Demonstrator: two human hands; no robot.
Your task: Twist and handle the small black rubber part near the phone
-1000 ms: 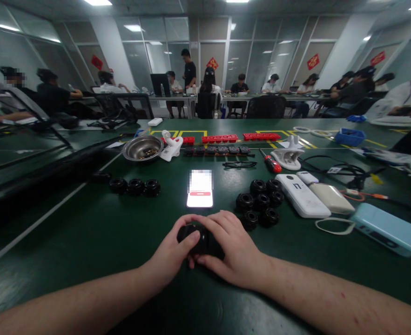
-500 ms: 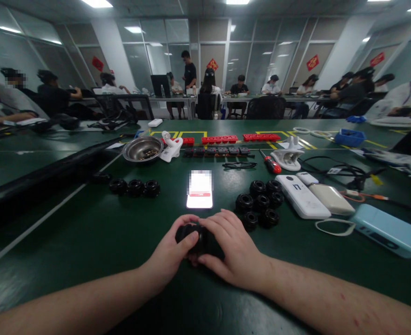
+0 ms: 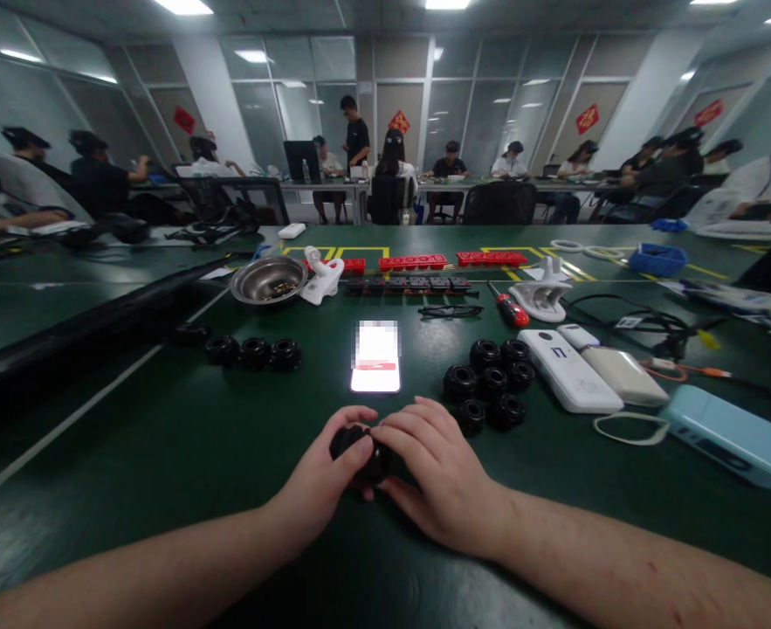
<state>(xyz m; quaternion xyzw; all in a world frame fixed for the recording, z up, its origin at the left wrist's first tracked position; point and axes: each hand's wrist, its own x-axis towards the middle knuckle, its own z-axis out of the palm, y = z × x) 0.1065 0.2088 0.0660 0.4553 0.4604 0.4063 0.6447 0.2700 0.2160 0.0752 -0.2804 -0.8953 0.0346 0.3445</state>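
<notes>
Both of my hands meet over the green table, around a glossy black wheel [image 3: 375, 463]. My left hand [image 3: 323, 476] is closed on its left side, the thumb lying across the top. From the right, the curled fingers of my right hand [image 3: 447, 476] grip the same wheel, with the thumb low against it. Much of the wheel is hidden by my fingers. Several similar black wheels [image 3: 492, 381] stand grouped right of my hands. A row of 3 black wheels [image 3: 254, 352] lies to the left. Beyond my hands is a lit phone [image 3: 375, 377].
Farther back are a metal bowl [image 3: 268, 281] with small brass-coloured pieces, red strips [image 3: 412, 262], a black strip [image 3: 409, 286] and a screwdriver [image 3: 512, 309]. To the right lie a white power bank [image 3: 568, 371], a blue power bank [image 3: 732, 434] and cables. Other people sit beyond.
My right hand's fingers have shifted slightly over the wheel, and its thumb has moved in under it. Both hands keep their hold on the wheel.
</notes>
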